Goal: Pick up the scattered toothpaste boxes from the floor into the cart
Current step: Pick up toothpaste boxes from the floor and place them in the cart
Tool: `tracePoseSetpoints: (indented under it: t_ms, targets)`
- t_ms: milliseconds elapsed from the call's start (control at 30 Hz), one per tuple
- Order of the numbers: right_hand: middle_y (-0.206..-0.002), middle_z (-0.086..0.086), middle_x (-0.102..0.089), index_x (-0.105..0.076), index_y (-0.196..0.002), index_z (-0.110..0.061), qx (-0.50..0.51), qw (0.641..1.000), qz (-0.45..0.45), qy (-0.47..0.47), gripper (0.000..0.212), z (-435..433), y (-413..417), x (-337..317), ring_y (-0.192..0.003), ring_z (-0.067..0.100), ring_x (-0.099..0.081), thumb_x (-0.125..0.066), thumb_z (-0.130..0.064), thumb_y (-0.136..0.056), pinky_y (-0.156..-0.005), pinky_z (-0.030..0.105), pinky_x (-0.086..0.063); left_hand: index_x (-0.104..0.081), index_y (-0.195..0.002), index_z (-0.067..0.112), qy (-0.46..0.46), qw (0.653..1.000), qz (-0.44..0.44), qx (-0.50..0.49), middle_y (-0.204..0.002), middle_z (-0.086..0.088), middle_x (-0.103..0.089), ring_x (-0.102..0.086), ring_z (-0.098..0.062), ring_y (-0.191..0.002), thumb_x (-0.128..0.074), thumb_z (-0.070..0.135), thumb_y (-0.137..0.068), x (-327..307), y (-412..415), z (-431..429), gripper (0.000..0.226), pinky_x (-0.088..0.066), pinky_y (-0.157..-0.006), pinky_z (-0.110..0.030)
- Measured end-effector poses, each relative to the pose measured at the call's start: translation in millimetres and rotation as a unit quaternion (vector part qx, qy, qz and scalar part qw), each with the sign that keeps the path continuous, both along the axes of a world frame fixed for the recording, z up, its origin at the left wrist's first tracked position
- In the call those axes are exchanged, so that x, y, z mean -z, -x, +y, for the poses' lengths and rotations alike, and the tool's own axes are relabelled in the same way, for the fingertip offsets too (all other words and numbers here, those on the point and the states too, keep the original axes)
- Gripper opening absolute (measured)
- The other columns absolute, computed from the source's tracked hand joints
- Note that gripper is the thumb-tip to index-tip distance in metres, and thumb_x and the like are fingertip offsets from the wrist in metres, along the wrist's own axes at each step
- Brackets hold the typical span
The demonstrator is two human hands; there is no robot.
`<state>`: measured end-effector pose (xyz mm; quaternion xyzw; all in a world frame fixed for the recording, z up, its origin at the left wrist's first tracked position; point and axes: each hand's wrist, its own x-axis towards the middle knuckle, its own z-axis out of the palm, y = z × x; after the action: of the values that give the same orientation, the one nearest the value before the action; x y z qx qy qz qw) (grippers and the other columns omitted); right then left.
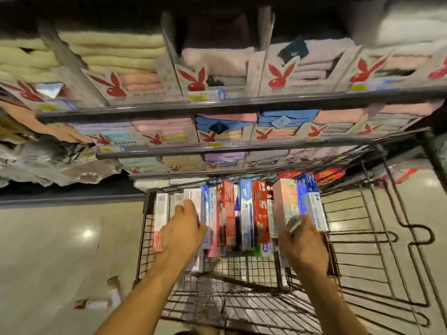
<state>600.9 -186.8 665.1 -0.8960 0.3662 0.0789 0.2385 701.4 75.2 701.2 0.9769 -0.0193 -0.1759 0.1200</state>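
A row of toothpaste boxes (246, 213) in red, blue, white and silver lies side by side across the wire cart (377, 238). My left hand (183, 230) lies over the left end of the row, its fingers closed on a white toothpaste box (193, 197). At the right end of the row, my right hand (302, 243) grips the near end of a silver-pink box (286, 201) next to a blue one (309, 197). Two more boxes lie on the floor at lower left, one (113, 290) nearer the cart and one (90, 304) further left.
Store shelves (217, 105) packed with folded towels stand right behind the cart. Loose bundled textiles (48, 160) hang off the left end. The shiny beige floor (48, 238) spreads to the left of the cart. The cart's wire frame continues to the right.
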Motion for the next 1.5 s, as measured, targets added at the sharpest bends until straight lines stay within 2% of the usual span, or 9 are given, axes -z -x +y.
tracePoseSetpoints:
  t_ms: [100,167,300,500,733,867,1000,1100,1500]
  targets:
    - [-0.105,0.002,-0.063,-0.046,-0.108,-0.034,0.019,1.000,0.004,-0.015,0.036,-5,-12,24,-0.093,0.028,-0.064,-0.052,-0.062,-0.086,-0.082,0.042,-0.056,-0.036,-0.109,0.021,-0.005,1.000,0.010,-0.002,-0.099,0.000,-0.049,-0.052,-0.016,-0.070,-0.066,0.038,-0.091,29,-12,-11,0.039,-0.039,-0.056,-0.031]
    - [-0.094,-0.001,-0.064,-0.049,-0.100,-0.032,0.012,0.999,-0.037,0.001,0.042,-7,-14,31,-0.084,0.025,-0.063,-0.043,-0.068,-0.082,-0.071,0.041,-0.057,-0.036,-0.109,0.020,-0.002,1.000,0.011,-0.012,-0.100,-0.002,-0.050,-0.056,-0.020,-0.072,-0.067,0.037,-0.091,42,-18,-15,0.040,-0.041,-0.058,-0.033]
    - [-0.095,0.003,-0.064,-0.053,-0.113,-0.022,-0.030,0.997,-0.060,0.040,0.031,-17,-16,51,-0.081,0.027,-0.063,-0.064,-0.039,-0.089,-0.062,0.042,-0.056,-0.036,-0.112,0.014,-0.014,1.000,0.000,-0.017,-0.102,-0.006,-0.052,-0.062,-0.027,-0.076,-0.066,0.039,-0.091,59,-28,-17,0.044,-0.046,-0.056,-0.035]
    - [-0.104,0.002,-0.057,-0.048,-0.115,-0.024,-0.024,0.999,-0.044,0.019,0.042,-9,-28,43,-0.093,0.028,-0.059,-0.070,-0.046,-0.086,-0.069,0.045,-0.054,-0.035,-0.112,0.019,-0.024,1.000,0.001,-0.008,-0.100,-0.003,-0.050,-0.059,-0.021,-0.074,-0.066,0.041,-0.090,52,-20,-16,0.044,-0.054,-0.057,-0.035]
    - [-0.101,0.007,-0.062,-0.049,-0.109,-0.020,0.009,0.999,-0.006,-0.034,0.037,8,-27,39,-0.095,0.033,-0.062,-0.058,-0.053,-0.095,-0.070,0.041,-0.052,-0.042,-0.130,0.015,-0.024,1.000,-0.012,-0.003,-0.121,-0.008,-0.052,-0.061,-0.024,-0.097,-0.062,0.040,-0.092,19,-1,-9,0.050,-0.057,-0.074,-0.037]
    - [-0.113,0.008,-0.058,-0.046,-0.123,-0.015,-0.029,0.998,0.054,-0.025,0.050,-3,-26,30,-0.105,0.031,-0.060,-0.064,-0.049,-0.092,-0.077,0.041,-0.053,-0.042,-0.133,0.017,-0.026,0.999,-0.031,-0.003,-0.123,-0.006,-0.051,-0.061,-0.020,-0.096,-0.054,0.042,-0.095,-7,16,-8,0.047,-0.057,-0.072,-0.035]
    - [-0.127,0.012,-0.054,-0.046,-0.134,-0.011,-0.097,0.995,0.025,0.012,0.048,-15,-24,-16,-0.119,0.033,-0.053,-0.062,-0.034,-0.095,-0.090,0.044,-0.049,-0.045,-0.131,0.018,-0.050,0.998,-0.044,0.018,-0.120,-0.005,-0.054,-0.060,-0.018,-0.093,-0.051,0.042,-0.098,-42,36,-15,0.041,-0.053,-0.069,-0.032]
    - [-0.122,0.013,-0.059,-0.052,-0.126,-0.011,-0.139,0.990,-0.028,0.026,0.040,-21,-27,-71,-0.116,0.035,-0.056,-0.063,-0.032,-0.094,-0.087,0.044,-0.049,-0.046,-0.129,0.018,-0.054,0.996,-0.058,0.042,-0.118,-0.004,-0.055,-0.061,-0.020,-0.098,-0.057,0.040,-0.096,-80,50,-22,0.041,-0.053,-0.075,-0.034]
    - [-0.122,0.011,-0.065,-0.057,-0.126,-0.015,-0.380,0.911,-0.125,0.100,0.043,66,-50,-287,-0.111,0.034,-0.062,-0.060,-0.042,-0.093,-0.085,0.044,-0.054,-0.044,-0.130,0.015,-0.091,0.983,-0.158,0.006,-0.119,-0.010,-0.055,-0.058,-0.034,-0.107,-0.052,0.039,-0.094,-255,82,41,0.044,-0.052,-0.082,-0.045]
